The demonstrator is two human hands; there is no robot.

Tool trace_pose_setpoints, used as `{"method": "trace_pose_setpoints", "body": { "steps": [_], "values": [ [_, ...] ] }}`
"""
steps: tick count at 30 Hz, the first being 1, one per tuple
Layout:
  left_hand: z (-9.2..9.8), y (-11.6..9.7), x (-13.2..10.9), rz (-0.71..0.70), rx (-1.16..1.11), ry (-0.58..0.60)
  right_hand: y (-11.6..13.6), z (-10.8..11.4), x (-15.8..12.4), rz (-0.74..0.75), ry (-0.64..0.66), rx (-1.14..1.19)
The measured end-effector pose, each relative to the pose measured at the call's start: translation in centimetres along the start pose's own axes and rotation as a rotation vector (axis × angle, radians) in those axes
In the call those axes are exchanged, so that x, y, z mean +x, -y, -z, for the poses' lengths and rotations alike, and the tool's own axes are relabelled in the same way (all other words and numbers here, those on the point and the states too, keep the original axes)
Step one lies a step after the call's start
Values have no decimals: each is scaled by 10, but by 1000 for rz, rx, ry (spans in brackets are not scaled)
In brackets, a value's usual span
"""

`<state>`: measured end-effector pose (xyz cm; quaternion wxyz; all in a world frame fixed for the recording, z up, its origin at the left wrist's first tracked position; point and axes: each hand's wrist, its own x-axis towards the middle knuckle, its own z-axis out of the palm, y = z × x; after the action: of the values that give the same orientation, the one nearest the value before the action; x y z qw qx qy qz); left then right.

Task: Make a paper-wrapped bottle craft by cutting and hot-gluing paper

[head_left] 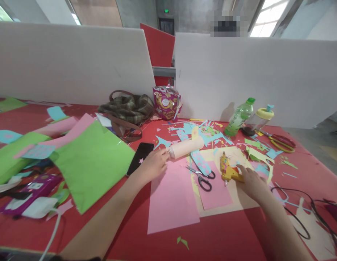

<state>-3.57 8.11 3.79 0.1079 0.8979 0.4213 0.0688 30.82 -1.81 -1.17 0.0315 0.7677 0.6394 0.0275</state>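
Note:
My left hand [155, 164] pinches the near end of a cream paper tube [184, 148]. A blue strip with pink spots [201, 163] and a small yellow piece [195, 132] stick out from the tube's sides. My right hand [252, 181] is closed around the handle of a yellow hot glue gun [227, 169], which lies on its side over a cream sheet [239, 199]. Between the hands, black-handled scissors [204, 181] rest on pink paper [216, 197]. A larger pink sheet [172, 203] lies below the tube, and a black phone [140, 157] is beside my left hand.
Paper scraps [212, 134] litter the table's back. Behind them stand a snack bag [167, 103], a green bottle [239, 117] and a yellow-lidded cup [259, 121]. Green paper [94, 159] and a power strip [32, 192] lie left; red-handled pliers [282, 141] and a black cord [296, 190] lie right.

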Motion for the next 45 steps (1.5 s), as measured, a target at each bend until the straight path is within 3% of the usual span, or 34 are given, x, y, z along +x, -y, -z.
{"method": "trace_pose_setpoints", "body": {
  "steps": [4,9,19,25,33,39,45],
  "values": [
    [-8,3,-21,42,-127,229,-5,-4,7,64,-8,56],
    [-18,4,-30,57,-216,213,-8,2,14,104,-59,94],
    [-25,6,-32,84,-281,199,21,94,28,86,-224,303],
    [-22,8,-32,119,-330,249,50,122,45,122,-113,324],
    [-25,14,-35,89,-401,197,79,121,70,156,69,331],
    [-19,13,-35,101,-492,172,82,110,77,186,39,330],
    [-17,12,-35,200,-639,165,85,103,83,172,129,385]
  ]
}}
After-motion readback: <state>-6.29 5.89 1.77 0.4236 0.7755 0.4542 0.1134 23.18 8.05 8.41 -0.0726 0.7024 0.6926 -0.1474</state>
